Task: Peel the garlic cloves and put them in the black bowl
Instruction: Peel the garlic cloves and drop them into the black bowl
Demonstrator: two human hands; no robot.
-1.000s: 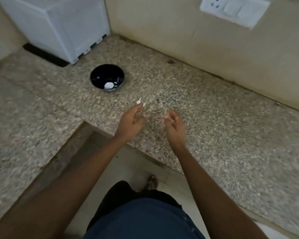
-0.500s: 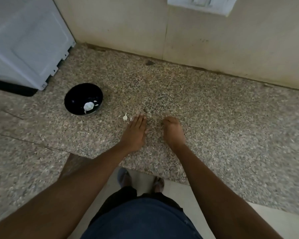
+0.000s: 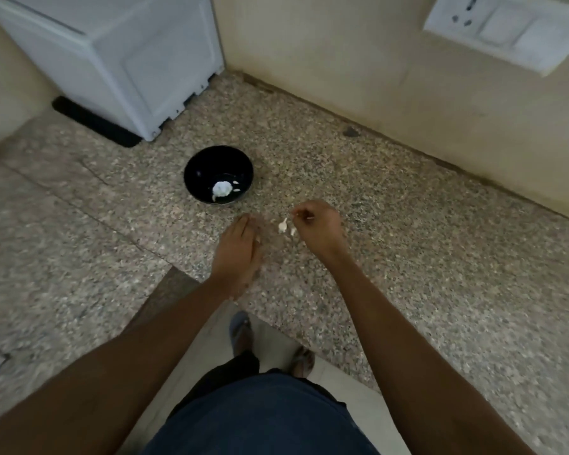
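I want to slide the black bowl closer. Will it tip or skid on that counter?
The black bowl looks low and wide, so it probably won't tip. It holds only a few pale garlic pieces, so it is likely light. On the speckled stone counter it may skid easily when nudged.

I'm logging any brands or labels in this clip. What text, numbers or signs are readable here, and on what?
None can be read.
White appliance: plain panels, no label or brand visible.
Switch plate on the wall: a socket and rocker switches, no markings legible.
Black bowl: no print visible.
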